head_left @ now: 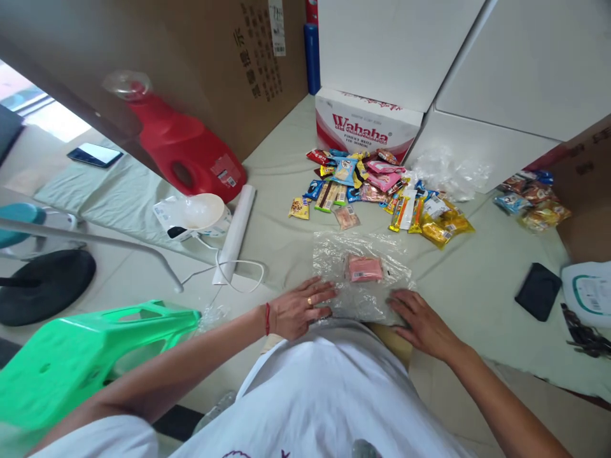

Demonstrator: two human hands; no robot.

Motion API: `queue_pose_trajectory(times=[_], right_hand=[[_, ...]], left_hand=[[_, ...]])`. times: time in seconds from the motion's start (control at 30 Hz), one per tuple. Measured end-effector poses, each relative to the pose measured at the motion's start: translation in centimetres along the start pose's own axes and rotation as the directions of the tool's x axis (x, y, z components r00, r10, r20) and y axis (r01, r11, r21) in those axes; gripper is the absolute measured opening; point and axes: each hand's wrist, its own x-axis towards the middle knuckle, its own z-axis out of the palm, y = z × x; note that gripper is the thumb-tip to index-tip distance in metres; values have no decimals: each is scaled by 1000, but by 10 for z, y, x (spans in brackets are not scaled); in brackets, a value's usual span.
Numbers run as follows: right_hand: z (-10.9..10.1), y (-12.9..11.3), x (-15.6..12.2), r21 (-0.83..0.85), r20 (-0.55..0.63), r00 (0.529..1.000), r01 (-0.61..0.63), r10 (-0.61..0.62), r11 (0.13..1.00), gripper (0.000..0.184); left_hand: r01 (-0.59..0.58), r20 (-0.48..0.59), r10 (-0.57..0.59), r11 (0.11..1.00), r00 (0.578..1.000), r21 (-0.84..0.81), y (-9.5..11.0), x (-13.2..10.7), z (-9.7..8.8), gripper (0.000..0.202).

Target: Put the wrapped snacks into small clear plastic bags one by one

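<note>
One clear bag (327, 254), one pink packet (365, 268) at its middle.
I read left hand (296, 310) and right hand (424, 323) loosely open on bag edges, clutching nothing; one snack pile (344, 170) beyond, one Wahaha box (365, 130) behind that, one red jug (191, 149) left.

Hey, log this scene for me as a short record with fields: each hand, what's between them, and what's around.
Left hand: fingers extended at the left edge of the bag
Right hand: fingers spread at the bag's right edge
Between hands: clear plastic bag, lying flat
With the bag: pink packet; inside or on top, cannot tell
Beyond the bag: assorted wrapped snacks, piled before a Wahaha box
Far left: red jug
Lower left: green stool
</note>
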Motion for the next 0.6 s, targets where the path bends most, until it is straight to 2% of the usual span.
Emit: queue_pose_trajectory(times=[0.07,0.13,0.2,0.27,0.3,0.37,0.47,0.53,0.6], right_hand=[[11,6,-3,38,-38,998,-39,41,999,25],[9,11,5,101,-41,997,-65,69,993,26],[-6,14,19,160,-8,996,-86,88,983,31],[-28,19,38,192,27,992,-126,123,973,35],[-39,22,49,195,42,989,-149,144,969,36],[-54,32,73,168,78,973,-226,215,960,36],[-59,50,110,-9,170,904,-397,393,918,28],[-55,60,128,-148,214,853,-452,475,879,24],[-51,65,138,-198,240,843,-443,482,874,23]], left_hand=[[11,26,-12,999,1000,30,1,-5,3,38],[45,-23,-45,999,999,25,1,-4,4,26],[123,-113,-128,991,985,-50,2,2,4,22],[260,-221,-291,953,931,-156,0,13,1,29],[343,-271,-388,918,881,-201,-3,21,-1,32],[517,-337,-575,818,745,-254,-17,39,-6,36],[739,-349,-773,623,530,-258,-46,62,-14,38],[805,-424,-816,528,392,-272,-57,67,-21,33],[788,-588,-756,536,287,-303,-51,60,-26,25]])
